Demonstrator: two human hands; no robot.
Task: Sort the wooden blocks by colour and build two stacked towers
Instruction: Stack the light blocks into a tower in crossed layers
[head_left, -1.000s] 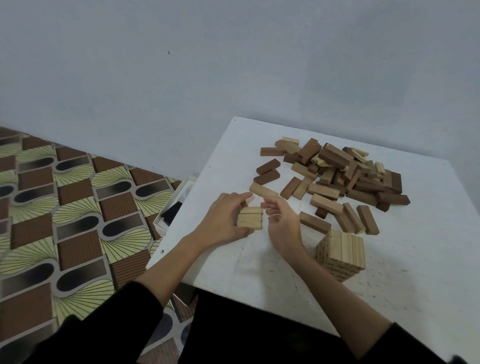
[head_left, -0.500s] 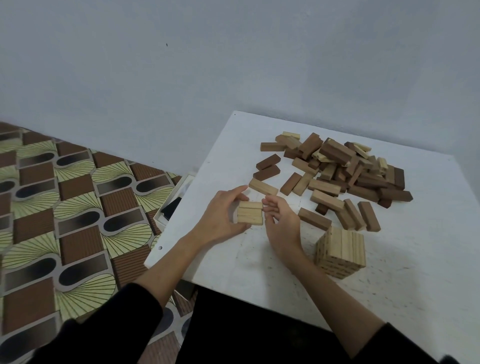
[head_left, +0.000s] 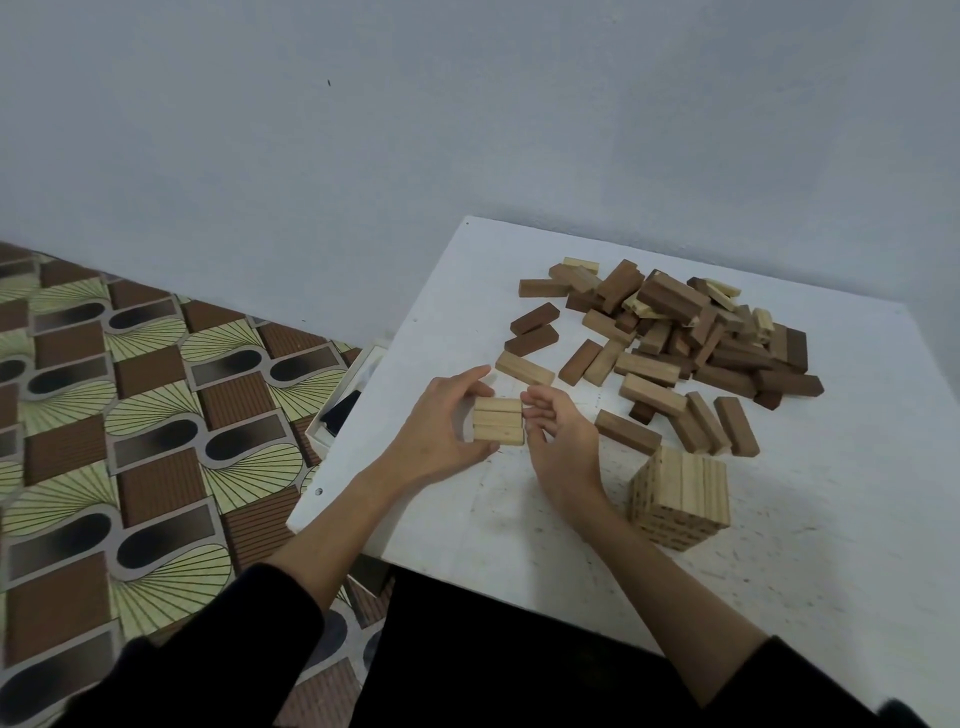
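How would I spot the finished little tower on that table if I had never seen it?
Start at the white table and find the loose pile of blocks at its far side. Nearer the person, right of the right hand, stands the light tower. It alone is a neat cube of pale blocks stacked in crossed layers.

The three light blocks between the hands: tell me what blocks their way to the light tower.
The right hand lies between the three light blocks and the light tower; past it, only bare table.
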